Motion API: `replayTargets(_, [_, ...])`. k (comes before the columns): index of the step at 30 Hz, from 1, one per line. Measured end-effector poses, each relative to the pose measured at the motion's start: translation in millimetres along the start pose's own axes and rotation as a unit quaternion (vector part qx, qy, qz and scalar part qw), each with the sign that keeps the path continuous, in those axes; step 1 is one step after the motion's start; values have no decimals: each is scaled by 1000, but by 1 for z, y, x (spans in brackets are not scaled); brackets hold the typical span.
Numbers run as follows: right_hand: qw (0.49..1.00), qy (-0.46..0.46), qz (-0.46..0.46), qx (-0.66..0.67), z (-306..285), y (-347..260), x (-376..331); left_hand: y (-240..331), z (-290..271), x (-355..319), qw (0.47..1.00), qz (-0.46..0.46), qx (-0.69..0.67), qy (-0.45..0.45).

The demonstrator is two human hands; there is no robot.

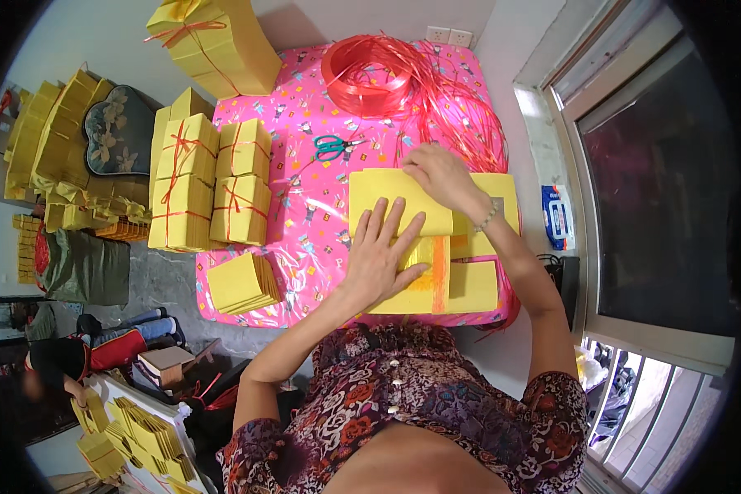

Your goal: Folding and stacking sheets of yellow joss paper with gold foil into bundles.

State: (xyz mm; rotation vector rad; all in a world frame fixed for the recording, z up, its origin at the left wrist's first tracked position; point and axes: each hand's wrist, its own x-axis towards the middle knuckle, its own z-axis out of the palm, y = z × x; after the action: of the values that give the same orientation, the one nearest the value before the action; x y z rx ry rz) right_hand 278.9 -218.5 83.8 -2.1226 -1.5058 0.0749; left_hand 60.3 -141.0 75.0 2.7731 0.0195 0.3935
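My left hand point(380, 257) lies flat with its fingers spread, pressing on yellow paper. Beneath its fingertips is a folded yellow sheet point(395, 189). At that sheet's far edge my right hand point(443, 174), with a beaded bracelet at the wrist, has its fingers bent together on the paper; the fingertips are partly hidden. Under both hands lies a pile of yellow paper point(474, 286) near the table's front edge. An orange-printed strip point(440, 276) and a shiny gold patch show on it.
Red plastic twine point(370, 78) coils at the back of the pink table point(305, 226). Green-handled scissors point(331, 148) lie mid-table. Tied yellow bundles point(185, 181) and a loose stack point(243, 282) stand left. A window point(650, 181) borders the right; another person's arm point(74, 391) shows lower left.
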Motion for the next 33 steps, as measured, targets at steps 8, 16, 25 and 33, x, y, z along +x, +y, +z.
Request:
replayTargets(8, [994,-63,-2,87,9,-3,7,1,-2,0,1000,1,-9,-11])
replayTargets(16, [995,-55,3,89,12,-2,4,1,-2,-1,1000,7,-9,-18])
replayTargets(25, [998,-20,-18,52,16,-6,-3,2,-1,-5,999,12,-14,-28])
replayTargets(33, [996,79,-26,21,13,-16,-10,2,2,-3,999,14,-12,-41])
